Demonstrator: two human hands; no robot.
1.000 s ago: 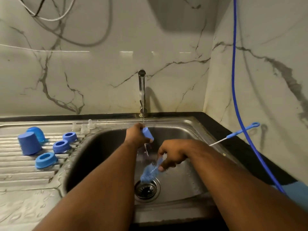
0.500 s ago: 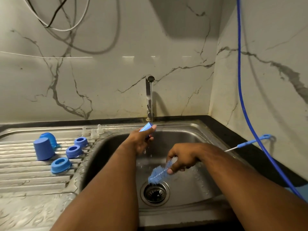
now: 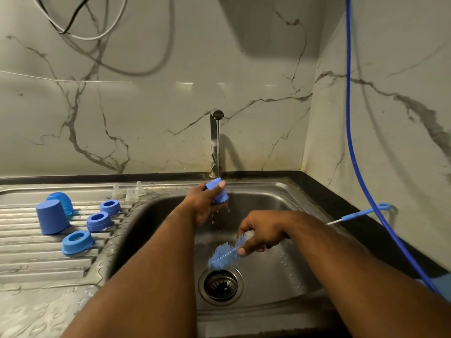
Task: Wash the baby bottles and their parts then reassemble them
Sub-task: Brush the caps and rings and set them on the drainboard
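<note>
We see a stainless steel sink (image 3: 280,203) with a smooth, wet bowl and a round slotted drain (image 3: 220,285), set in a black counter (image 3: 324,191) below walls of pale veined marble; a slim metal tap (image 3: 214,140) drops a thin stream of water. The left hand (image 3: 203,203) is raised under that stream, its fingers (image 3: 221,184) curled round a small blue plastic cap (image 3: 217,191) with smooth tapered sides, and drops fall from it into the bowl. The right hand (image 3: 263,234) is lower, over the bowl, its fingers (image 3: 244,250) pinching the shaft of a bottle brush (image 3: 224,256); the soft blue bristles point down and left, just above the drain, and the hand hides the handle. On the ribbed steel drainboard (image 3: 36,254) to the left stand two blue caps, mouth down (image 3: 52,220) (image 3: 62,201), one behind the other; near them lie three blue threaded rings (image 3: 110,207) (image 3: 98,221) (image 3: 77,242), each with a round hole. At the back edge are three clear, soft-looking teats (image 3: 117,191) (image 3: 131,195) (image 3: 139,187). A thin brush (image 3: 358,213) with a blue handle and white tip lies on the counter to the right; a blue hose (image 3: 351,142) hangs down the right wall and crosses over its looped end; black and white cables (image 3: 80,32) loop at top left.
</note>
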